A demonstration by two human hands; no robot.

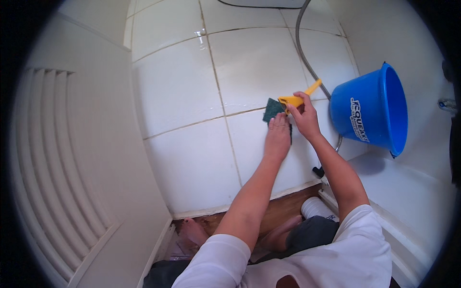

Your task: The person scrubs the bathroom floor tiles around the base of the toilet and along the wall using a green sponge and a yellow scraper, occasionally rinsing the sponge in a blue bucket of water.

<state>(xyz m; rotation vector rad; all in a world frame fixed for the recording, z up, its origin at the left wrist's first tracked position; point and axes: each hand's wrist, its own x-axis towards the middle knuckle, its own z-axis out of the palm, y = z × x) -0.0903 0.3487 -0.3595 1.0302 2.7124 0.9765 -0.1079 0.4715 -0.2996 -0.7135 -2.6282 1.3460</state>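
A dark green scouring pad (272, 110) lies against the white floor tiles, close to a dirty grout line. My left hand (278, 136) is over it with its fingertips on the pad's edge; part of the pad is hidden under the fingers. Just to the right, my right hand (305, 116) is closed around a yellow handled tool (294, 101), its handle slanting up to the right. The tool's working end meets the pad, and I cannot make out its exact kind.
A blue bucket (357, 110) stands tilted at the right, near a grey flexible hose (301, 48) running over the tiles. A louvred white door (62, 144) is on the left. A brown wooden threshold (278, 207) and a white container (318, 208) are near my feet.
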